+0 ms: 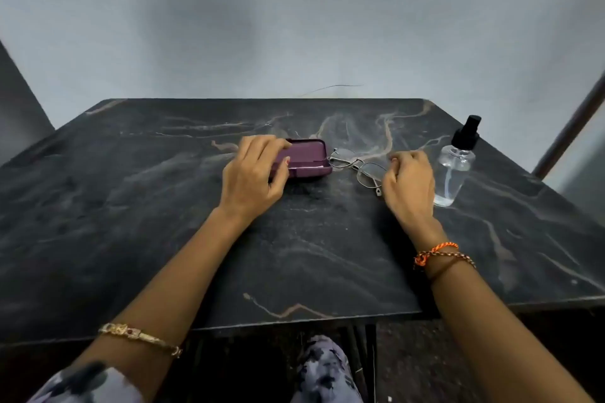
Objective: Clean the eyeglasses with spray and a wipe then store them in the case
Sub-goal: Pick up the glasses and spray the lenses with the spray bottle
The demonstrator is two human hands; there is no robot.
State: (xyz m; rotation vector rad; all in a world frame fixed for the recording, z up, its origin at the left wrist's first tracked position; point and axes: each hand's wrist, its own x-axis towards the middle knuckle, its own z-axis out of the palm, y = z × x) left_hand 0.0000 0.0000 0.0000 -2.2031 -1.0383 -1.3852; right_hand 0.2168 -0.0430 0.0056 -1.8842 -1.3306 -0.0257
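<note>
Left hand (253, 173) curled over the left end of the purple case (306, 159), thumb on the near edge, fingertips over the far rim: grasping the case. Right hand (409, 183) loosely curled, fingers bent toward the palm, resting at the right end of the eyeglasses (358, 167); impossible to tell whether pinching the temple or merely touching it.

Nearest, at 6 o'clock, a patterned grey-and-black trouser leg (324, 370) below the table edge. At 7 o'clock, a gold bracelet (140, 337) on the left forearm, a patterned sleeve (82, 383) just behind it. At 4 o'clock, orange and brown thread bands (440, 257) around the right wrist.

Farther out, a dark marble-look table (294, 255) with pale tan veins. Past the centre, toward 12 o'clock, the case lying flat, lid partly raised, a pale strip along its near lip. Just right of it, touching or nearly touching its right end, the eyeglasses: thin metal frame, lenses up, angled from the case toward 4 o'clock, lying on the table outside the case. Toward 2 o'clock, beside the right hand, a clear spray bottle (455, 170) with a black pump top, standing upright, mostly empty-looking.

No readable brand, label or writing on case, bottle or frame.

Beyond the far edge, at 12 o'clock, a plain grey wall (294, 26).
</note>
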